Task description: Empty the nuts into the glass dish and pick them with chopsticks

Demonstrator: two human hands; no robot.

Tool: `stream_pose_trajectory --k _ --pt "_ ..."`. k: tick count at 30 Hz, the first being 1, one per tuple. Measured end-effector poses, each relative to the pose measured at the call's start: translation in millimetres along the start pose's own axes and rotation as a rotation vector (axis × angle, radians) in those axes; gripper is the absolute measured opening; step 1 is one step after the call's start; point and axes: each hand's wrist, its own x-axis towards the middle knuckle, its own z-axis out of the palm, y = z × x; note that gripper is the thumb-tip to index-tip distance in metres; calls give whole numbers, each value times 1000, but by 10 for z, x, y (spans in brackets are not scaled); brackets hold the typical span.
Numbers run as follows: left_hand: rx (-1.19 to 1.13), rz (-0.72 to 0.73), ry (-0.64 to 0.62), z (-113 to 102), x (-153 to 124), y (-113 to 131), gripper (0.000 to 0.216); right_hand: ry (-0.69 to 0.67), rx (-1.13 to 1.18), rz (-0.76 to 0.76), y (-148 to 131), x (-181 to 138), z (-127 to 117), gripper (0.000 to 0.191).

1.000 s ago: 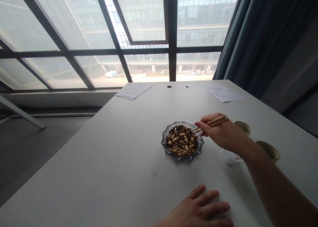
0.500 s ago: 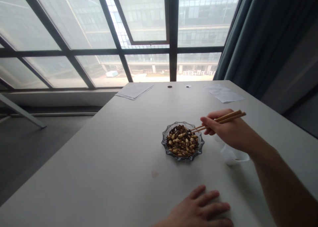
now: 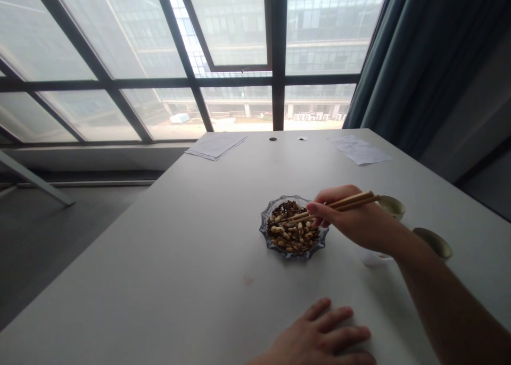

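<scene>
My right hand (image 3: 339, 216) is closed on a pair of wooden chopsticks (image 3: 353, 199), reaching in from the right. Their tips are among the peanuts (image 3: 285, 238) and dark seeds in a scalloped glass dish (image 3: 264, 232) at mid-table. Whether the tips pinch a piece I cannot tell. Nearest me, my left hand (image 3: 325, 336) lies on the table with its fingers spread, touching nothing else. Partly hidden under my right hand and forearm stand a white container (image 3: 373, 257) and two olive-coloured bowls, one farther back (image 3: 393, 206) and one nearer (image 3: 433, 242).
The white table (image 3: 179, 248) reaches to the window wall. Paper sheets (image 3: 217, 146) lie at its far left corner and a creased sheet (image 3: 361, 150) at the far right. Two cable holes are between them. A dark curtain (image 3: 399, 56) hangs on the right.
My right hand has moved left and slightly down, carrying the chopstick tips farther into the dish. The two olive bowls now show beside my forearm. My left hand has stayed put.
</scene>
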Motion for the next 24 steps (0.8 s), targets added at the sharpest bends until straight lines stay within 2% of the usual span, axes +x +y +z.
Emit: stream_pose_trajectory --k 3,5,13,19,24 --pt "10 -6 -2 4 -12 -10 37 146 -33 33 15 -2 -50 36" --pt "17 -7 3 12 -22 -13 37 190 -44 42 36 12 -55 38" --pt "11 1 1 29 -19 -5 37 89 -69 43 44 49 49 42" --pt "19 -8 19 50 4 8 37 -51 118 65 24 28 71 31" --pt "29 -14 27 62 -2 10 38 58 -18 62 20 20 45 39"
